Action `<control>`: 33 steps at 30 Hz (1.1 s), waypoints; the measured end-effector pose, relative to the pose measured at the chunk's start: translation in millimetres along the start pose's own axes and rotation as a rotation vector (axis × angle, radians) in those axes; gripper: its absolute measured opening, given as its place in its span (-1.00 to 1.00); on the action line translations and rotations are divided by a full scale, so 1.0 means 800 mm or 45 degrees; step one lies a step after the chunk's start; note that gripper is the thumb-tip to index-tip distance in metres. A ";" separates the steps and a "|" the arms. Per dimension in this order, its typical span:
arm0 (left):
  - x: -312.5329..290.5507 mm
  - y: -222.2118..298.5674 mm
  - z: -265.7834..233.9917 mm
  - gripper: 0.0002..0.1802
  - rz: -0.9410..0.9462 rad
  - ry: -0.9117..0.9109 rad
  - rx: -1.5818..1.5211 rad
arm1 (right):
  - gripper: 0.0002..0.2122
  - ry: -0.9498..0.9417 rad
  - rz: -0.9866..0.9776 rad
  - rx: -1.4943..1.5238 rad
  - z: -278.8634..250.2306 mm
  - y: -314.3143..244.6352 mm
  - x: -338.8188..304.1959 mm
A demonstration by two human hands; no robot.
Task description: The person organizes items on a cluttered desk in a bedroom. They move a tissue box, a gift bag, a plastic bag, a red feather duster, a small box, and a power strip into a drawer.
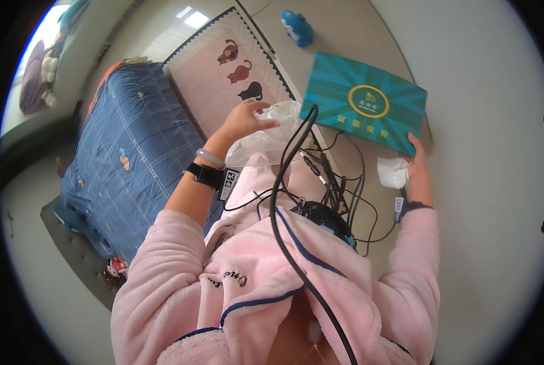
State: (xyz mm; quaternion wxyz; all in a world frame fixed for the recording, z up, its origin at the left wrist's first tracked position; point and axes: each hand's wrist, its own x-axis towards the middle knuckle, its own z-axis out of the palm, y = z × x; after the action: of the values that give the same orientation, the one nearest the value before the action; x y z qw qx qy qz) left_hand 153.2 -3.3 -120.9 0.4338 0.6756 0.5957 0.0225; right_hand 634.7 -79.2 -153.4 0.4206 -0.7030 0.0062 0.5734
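My right hand grips the lower right corner of a flat teal-green gift box with a gold ring emblem, held up and tilted. A crumpled white piece of paper or tissue hangs beside that hand's fingers; whether they pinch it too I cannot tell. Just left of the box, my left hand is raised with thumb and fingers curved apart. A translucent white plastic bag lies right by it, partly behind the fingers and over my lap.
A bed with a blue plaid cover stands on the left. A pink mat with cat figures lies on the floor ahead, and a blue toy sits beyond the box. Black cables run down my front and around my waist. A pale wall rises on the right.
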 end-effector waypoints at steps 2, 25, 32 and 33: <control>-0.026 -0.021 -0.013 -0.29 0.065 0.049 0.109 | -0.67 0.045 0.025 0.052 -0.005 -0.002 -0.014; -0.127 -0.084 -0.145 -0.50 -0.201 0.739 -1.111 | -0.57 -0.747 -0.624 -0.110 0.173 -0.127 -0.179; -0.187 -0.011 -0.235 -0.57 0.232 0.841 -1.494 | -0.63 -0.987 -0.630 -0.316 0.276 -0.125 -0.294; -0.201 -0.007 -0.258 -0.57 0.211 0.884 -1.453 | -0.63 -0.938 -0.643 -0.332 0.284 -0.124 -0.311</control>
State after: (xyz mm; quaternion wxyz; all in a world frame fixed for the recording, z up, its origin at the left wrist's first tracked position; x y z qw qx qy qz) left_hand -10.8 -20.8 82.6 0.5031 0.3375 0.5417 0.5827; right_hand 416.4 2.7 109.4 0.4293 -0.4792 -0.3871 0.6605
